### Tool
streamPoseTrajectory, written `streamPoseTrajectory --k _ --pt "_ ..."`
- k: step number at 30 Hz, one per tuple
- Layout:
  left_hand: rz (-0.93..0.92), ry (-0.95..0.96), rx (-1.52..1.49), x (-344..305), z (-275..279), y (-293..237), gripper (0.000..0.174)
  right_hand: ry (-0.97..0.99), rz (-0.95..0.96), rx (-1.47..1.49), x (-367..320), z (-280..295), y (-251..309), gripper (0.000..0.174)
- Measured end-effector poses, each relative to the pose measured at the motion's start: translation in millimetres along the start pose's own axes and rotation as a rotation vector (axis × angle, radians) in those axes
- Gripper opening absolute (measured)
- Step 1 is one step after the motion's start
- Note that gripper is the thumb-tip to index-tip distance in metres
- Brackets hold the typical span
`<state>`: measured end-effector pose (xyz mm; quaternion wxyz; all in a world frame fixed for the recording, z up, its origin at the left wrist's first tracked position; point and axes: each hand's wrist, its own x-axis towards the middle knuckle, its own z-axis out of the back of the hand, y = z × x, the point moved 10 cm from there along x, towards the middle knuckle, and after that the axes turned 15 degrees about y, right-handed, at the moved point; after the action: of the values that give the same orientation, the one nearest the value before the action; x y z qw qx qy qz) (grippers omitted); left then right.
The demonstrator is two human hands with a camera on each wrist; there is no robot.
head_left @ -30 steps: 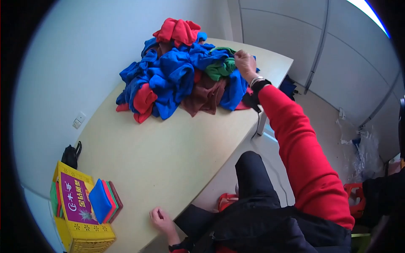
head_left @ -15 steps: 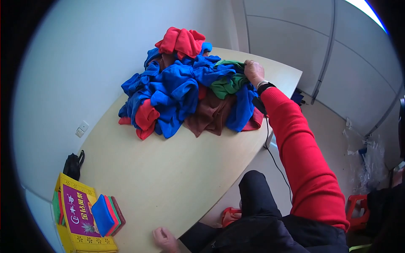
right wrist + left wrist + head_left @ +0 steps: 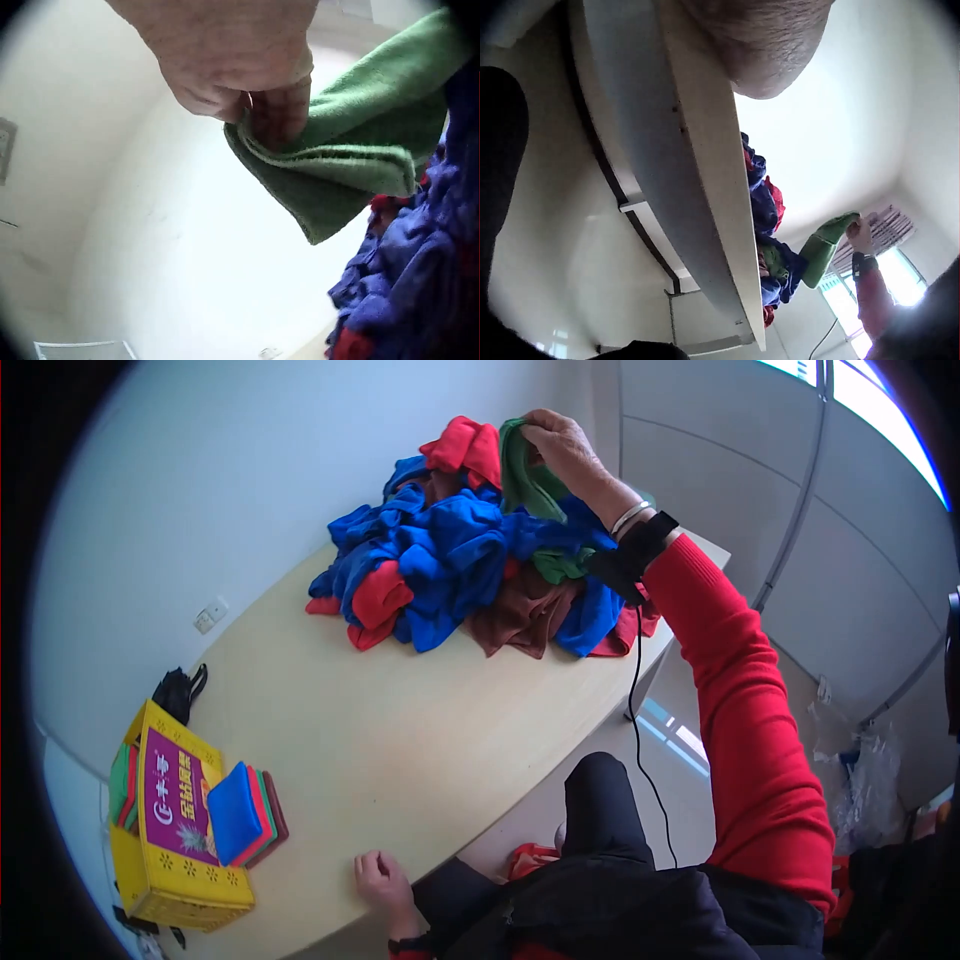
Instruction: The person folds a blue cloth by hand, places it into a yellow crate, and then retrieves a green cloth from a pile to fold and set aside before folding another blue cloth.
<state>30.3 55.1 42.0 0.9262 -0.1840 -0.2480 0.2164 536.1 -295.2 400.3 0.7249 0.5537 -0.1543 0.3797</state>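
Right hand (image 3: 574,452) pinches green fabric cloth (image 3: 522,478) above rumpled multicoloured cloth heap (image 3: 450,545); left hand (image 3: 384,882), loosely curled, rests on pale flat surface (image 3: 400,730).

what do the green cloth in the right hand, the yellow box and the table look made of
Green cloth: soft, matt fabric, perhaps microfibre or fleece; it bends into loose folds with a fuzzy edge.
Yellow box: probably cardboard, judging by its flat, printed panels and straight edges.
Table: likely laminate or wood, smooth and pale; its even surface leaves open which.
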Motion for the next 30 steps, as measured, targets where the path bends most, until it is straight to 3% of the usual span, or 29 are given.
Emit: streamPoseTrajectory --k 9,11,14,18,20,22,23,24,25,27,28,30 --pt "-0.036 -0.024 -0.319 8 5 -9 0.003 0.379 -0.023 0.658 -29 -135 126 0.024" --pt "-0.095 -0.045 -0.347 9 12 -19 0.005 0.415 -0.037 0.679 -37 -155 151 0.024" --pt "-0.04 -0.089 -0.491 10 31 -16 0.009 0.484 -0.074 0.726 -61 -197 172 0.023" --pt "-0.004 -0.204 -0.573 8 62 0 0.008 0.596 -0.317 0.864 -128 -253 118 0.023" --pt "0.038 -0.199 -0.578 5 51 26 0.007 0.655 -0.669 0.733 -187 -279 44 0.02" --pt "-0.087 -0.399 -0.327 -16 63 26 0.009 0.709 -0.722 0.486 -236 -290 -42 0.02" --pt "-0.066 -0.374 -0.325 -28 59 33 0.009 0.717 -0.753 0.49 -257 -277 -126 0.02" --pt "0.051 -0.261 -0.372 -32 47 51 0.01 1.012 -0.12 -0.14 -268 -303 -155 0.019" --pt "0.163 -0.153 -0.416 -36 34 67 0.011 1.019 -0.139 -0.134 -283 -300 -145 0.019" --pt "0.279 -0.035 -0.452 -41 19 80 0.012 0.796 -0.94 -0.033 -325 -263 -158 0.017" --pt "0.276 -0.023 -0.462 -40 18 79 0.012 0.799 -0.95 -0.028 -331 -259 -156 0.017" --pt "0.271 -0.006 -0.481 -33 22 76 0.014 0.73 -0.792 -0.158 -324 -242 -151 0.015"
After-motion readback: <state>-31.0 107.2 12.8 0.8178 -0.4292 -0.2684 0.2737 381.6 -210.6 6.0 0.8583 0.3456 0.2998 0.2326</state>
